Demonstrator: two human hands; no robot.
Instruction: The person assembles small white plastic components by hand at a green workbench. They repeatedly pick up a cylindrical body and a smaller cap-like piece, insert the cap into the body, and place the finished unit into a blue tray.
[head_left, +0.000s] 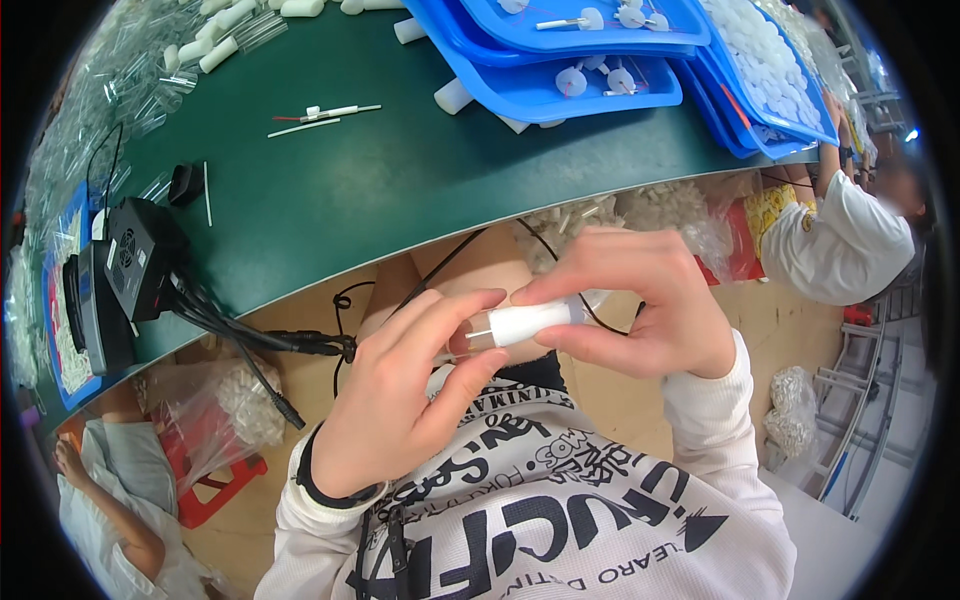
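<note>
Above my lap, in front of the table's edge, a clear tube with a white cylinder [522, 322] in it is held lengthwise between both hands. My left hand [405, 375] is closed around the transparent end, thumb below and fingers above. A thin white stem shows inside that end. My right hand [645, 305] pinches the other end between thumb and forefinger, near a translucent cap-like piece. How far the white cylinder sits inside the tube is hard to tell.
On the green table [370, 190] lie a thin white rod part with a red wire [335, 112], several clear tubes [150, 100], and a black boxy device [145, 260] with cables. Stacked blue trays [580, 95] hold white parts. Co-workers sit right [840, 245] and lower left [115, 490].
</note>
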